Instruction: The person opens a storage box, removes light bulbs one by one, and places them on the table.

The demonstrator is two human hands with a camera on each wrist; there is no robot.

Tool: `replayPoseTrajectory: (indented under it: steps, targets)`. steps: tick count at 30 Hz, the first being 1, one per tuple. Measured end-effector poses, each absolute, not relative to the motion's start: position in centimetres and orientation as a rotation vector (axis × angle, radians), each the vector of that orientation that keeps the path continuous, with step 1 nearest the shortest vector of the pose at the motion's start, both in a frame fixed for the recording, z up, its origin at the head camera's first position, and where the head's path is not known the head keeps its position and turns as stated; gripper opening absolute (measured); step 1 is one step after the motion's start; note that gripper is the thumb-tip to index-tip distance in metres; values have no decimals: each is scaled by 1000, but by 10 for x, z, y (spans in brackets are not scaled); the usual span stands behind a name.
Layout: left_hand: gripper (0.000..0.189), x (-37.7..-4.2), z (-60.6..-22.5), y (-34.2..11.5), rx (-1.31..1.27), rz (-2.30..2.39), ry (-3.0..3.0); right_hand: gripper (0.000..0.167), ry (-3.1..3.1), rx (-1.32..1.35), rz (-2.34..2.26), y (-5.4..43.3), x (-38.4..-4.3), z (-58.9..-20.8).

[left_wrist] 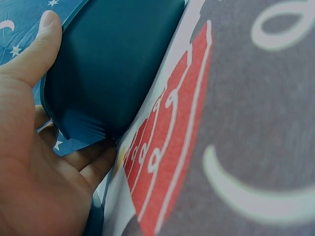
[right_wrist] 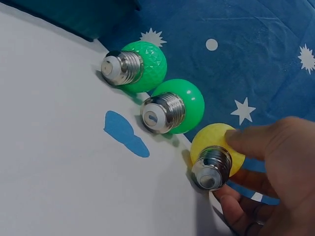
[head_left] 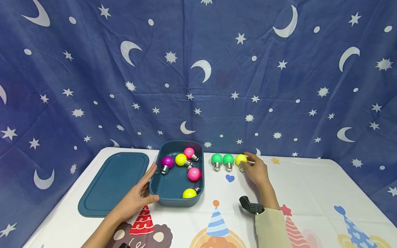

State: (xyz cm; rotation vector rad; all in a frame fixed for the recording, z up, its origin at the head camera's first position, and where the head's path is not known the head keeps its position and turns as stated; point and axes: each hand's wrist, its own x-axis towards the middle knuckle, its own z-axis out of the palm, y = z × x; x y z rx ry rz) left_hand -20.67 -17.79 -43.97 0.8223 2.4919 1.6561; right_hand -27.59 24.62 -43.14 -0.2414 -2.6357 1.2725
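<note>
Now the right hand pinches the yellow bulb right of the green bulbs on the surface; a light, steady grip should prevent rolling. The left hand, fingers spread, touches the box.

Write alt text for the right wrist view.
A right hand grips a yellow bulb, beside a smooth green bulb and a faceted green bulb on a white tablecloth. A starry blue cloth hangs behind; a teal container shows upper left.
</note>
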Motion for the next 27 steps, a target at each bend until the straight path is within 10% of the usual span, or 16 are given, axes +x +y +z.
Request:
replayPoseTrajectory:
  steps: [27]
  targets:
    - [91,-206,-439,-178,843,1668,2481,49,-2636,-312,1284,247,-276,-427]
